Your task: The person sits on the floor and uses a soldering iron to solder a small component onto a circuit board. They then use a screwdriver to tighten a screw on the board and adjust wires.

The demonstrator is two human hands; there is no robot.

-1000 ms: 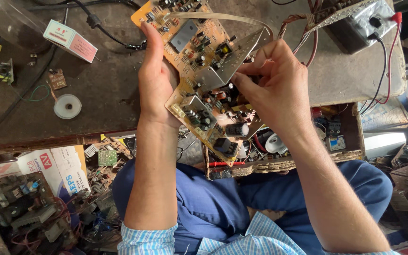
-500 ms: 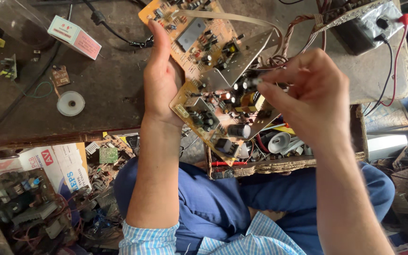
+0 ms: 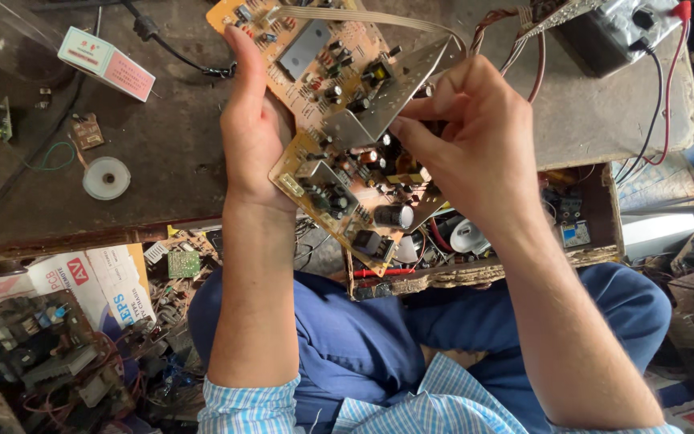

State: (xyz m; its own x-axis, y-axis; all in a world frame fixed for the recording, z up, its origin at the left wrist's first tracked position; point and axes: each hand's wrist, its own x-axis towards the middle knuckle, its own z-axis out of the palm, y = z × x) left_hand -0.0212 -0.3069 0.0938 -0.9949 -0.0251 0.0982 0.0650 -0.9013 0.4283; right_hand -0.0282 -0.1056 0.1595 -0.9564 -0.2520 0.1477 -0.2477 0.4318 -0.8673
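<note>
One small flat box [image 3: 107,64], white with a pink label face, lies tilted at the far left of the dark workbench [image 3: 162,153], and one white carton with red and blue print [image 3: 90,277] sits on the floor below the bench edge, beside a small green board [image 3: 184,264]. One tan circuit board [image 3: 339,120], crowded with dark components and one metal shield, is held tilted above the bench, with one pale ribbon cable [image 3: 363,16] arching off its top. The left hand [image 3: 255,128] grips its left edge, thumb up along it, while the right hand [image 3: 475,153] pinches narrowly at parts near the shield; one white solder reel [image 3: 107,178] lies well apart to the left.
</note>
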